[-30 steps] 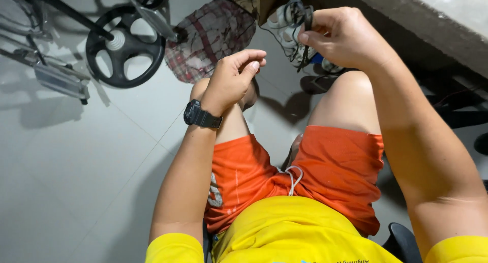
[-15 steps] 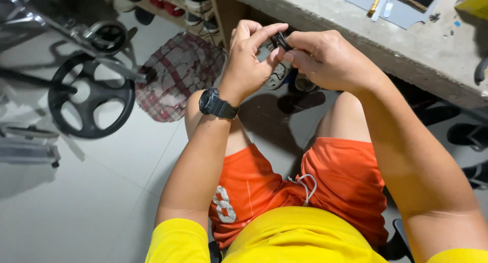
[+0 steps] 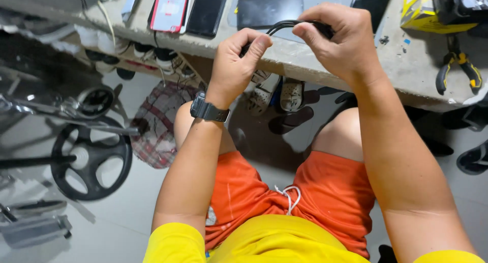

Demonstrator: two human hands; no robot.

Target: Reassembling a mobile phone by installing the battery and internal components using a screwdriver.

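Note:
Both my hands are raised in front of a concrete workbench [image 3: 406, 75]. My right hand [image 3: 340, 42] is closed around a bundle of black cable [image 3: 284, 25]. My left hand [image 3: 236, 65], with a black watch on its wrist, pinches the same cable loop between thumb and fingers. The cable arcs between the two hands, just above the bench's front edge. I sit with orange shorts and a yellow shirt below.
On the bench lie a red-edged phone [image 3: 170, 9], a black phone [image 3: 207, 10], a dark tablet [image 3: 268, 11], a yellow box [image 3: 419, 9] and yellow-handled pliers [image 3: 456, 67]. Sandals [image 3: 277, 95] sit under the bench. A black weight plate [image 3: 91, 164], metal bars and a plaid bag [image 3: 160, 123] lie at left.
My view has tilted upward, and both hands have risen from over my knees to bench height. The left hand joined the right on the black cable.

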